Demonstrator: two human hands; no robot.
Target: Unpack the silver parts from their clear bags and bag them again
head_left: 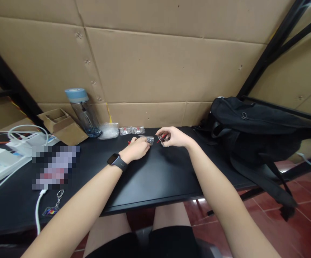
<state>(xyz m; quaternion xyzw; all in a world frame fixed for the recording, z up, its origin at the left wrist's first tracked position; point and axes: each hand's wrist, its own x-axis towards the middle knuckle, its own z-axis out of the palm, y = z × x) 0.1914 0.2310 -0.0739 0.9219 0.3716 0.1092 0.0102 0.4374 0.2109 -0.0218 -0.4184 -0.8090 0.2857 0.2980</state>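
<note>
Over the black desk (pixel 160 175), my left hand (pixel 137 148) has its fingers curled down on a small clear plastic packet (pixel 150 139). A bit of red shows beside its knuckles, and the fingertips are partly hidden. A dark watch is strapped to that wrist. Just to the right, my right hand (pixel 175 137) is bent in a pinch around a small shiny item with red parts (pixel 163 138), seemingly in clear wrap. Its exact kind is too small to make out. Two clear packets with round red-centred contents (pixel 132 130) lie behind my left hand.
A clear plastic bag (pixel 109 131), a blue-lidded bottle (pixel 84 114) and an open cardboard box (pixel 64 127) stand back left. Further left are a white power strip (pixel 8 159), cables, a blurred phone-like object (pixel 57 168) and a keychain (pixel 51 210). A black backpack (pixel 257 125) occupies the right.
</note>
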